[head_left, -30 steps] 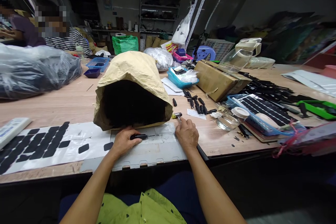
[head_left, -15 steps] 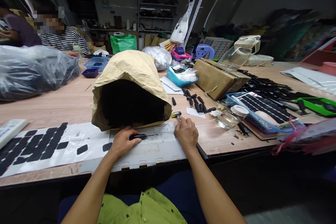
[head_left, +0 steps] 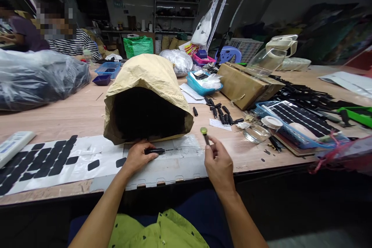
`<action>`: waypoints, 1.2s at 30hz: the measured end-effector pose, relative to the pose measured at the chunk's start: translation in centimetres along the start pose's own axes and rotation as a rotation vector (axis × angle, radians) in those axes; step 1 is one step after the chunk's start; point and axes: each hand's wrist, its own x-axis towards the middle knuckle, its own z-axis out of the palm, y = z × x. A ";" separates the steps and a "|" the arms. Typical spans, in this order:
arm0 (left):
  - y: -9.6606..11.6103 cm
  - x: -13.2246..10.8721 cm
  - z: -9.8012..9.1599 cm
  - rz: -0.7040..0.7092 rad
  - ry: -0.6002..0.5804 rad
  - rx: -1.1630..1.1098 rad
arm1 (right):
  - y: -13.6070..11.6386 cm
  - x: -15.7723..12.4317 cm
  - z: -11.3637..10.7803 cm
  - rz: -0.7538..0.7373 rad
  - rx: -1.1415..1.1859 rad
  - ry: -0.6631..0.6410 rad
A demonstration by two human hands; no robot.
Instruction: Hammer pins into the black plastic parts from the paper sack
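Note:
My left hand (head_left: 141, 157) rests on the grey board (head_left: 171, 168), its fingers closed on a short black handle-like piece (head_left: 154, 150) that lies flat and points right. A thin dark line runs from that piece across the clear sheet on the board. Raised just past the board's right end, my right hand (head_left: 219, 161) grips a small hammer (head_left: 204, 131) with a round yellow face turned up. Behind my left hand a large brown paper bag (head_left: 151, 69) lies on its side, its dark mouth toward me.
Several similar black pieces (head_left: 222, 114) lie behind my right hand. Left of the board is a white sheet with black adhesive pads (head_left: 52, 159). To the right stand a cardboard box (head_left: 240, 87), a glass jar (head_left: 257, 133) and a blue basket (head_left: 299, 139). Two people sit at far left.
My right hand has lifted the hammer off the table and tilted it up, moving slightly right. My left hand stays on the black piece. The view has shifted a little.

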 end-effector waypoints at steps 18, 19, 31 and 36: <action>0.1 0.2 0.2 -0.005 0.015 -0.036 | -4.4 -6.8 5.3 -0.319 0.210 -0.445; 0.0 0.2 0.3 -0.002 0.014 -0.038 | -4.3 -6.8 5.3 -0.312 0.208 -0.445; 0.3 0.1 0.2 -0.048 0.022 -0.042 | -3.0 -5.1 3.7 -0.225 0.185 -0.393; 0.6 -0.3 0.1 0.019 0.027 0.048 | -0.4 -2.5 2.7 -0.273 -0.102 -0.252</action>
